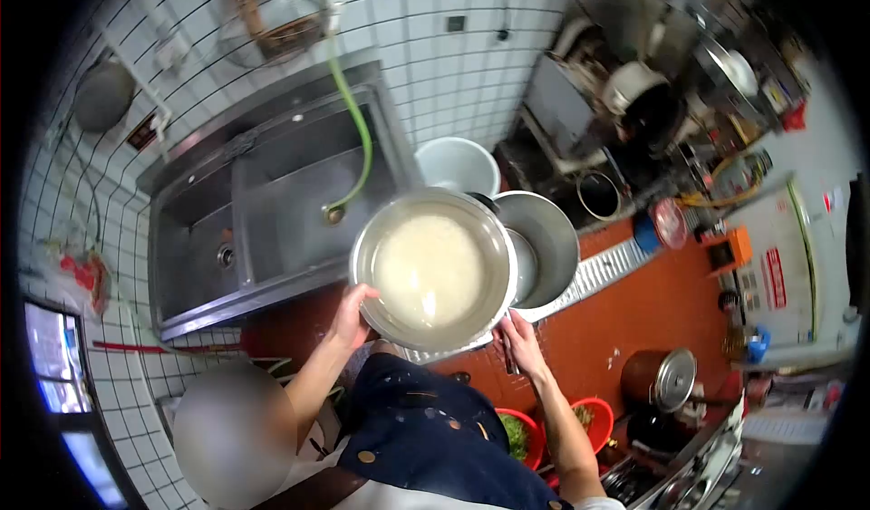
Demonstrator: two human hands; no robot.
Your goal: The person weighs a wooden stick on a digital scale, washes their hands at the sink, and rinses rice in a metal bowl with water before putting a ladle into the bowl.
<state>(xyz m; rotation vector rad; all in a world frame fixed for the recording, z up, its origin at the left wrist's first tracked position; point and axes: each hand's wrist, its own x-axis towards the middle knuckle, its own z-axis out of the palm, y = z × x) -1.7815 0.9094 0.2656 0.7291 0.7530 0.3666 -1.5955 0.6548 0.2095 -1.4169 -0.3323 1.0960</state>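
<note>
A large round metal pot [430,270] holds cloudy liquid over pale grains, perhaps rice. My left hand [352,318] grips the pot's near left rim, thumb over the edge. On the lower right side, my right hand [520,340] is closed round the pot's dark handle. The pot is held up in front of my apron, near the sink's front right corner. Partly behind it on the right stands a deep metal pot [551,247], and beyond it a pale bucket [460,164] shows in part.
A steel double sink [299,179] with a green hose [358,125] is at the left. Red basins [594,419] of greens are low right. A lidded pot [673,380], a floor drain grate [603,272] and a cluttered stove area [625,111] lie to the right.
</note>
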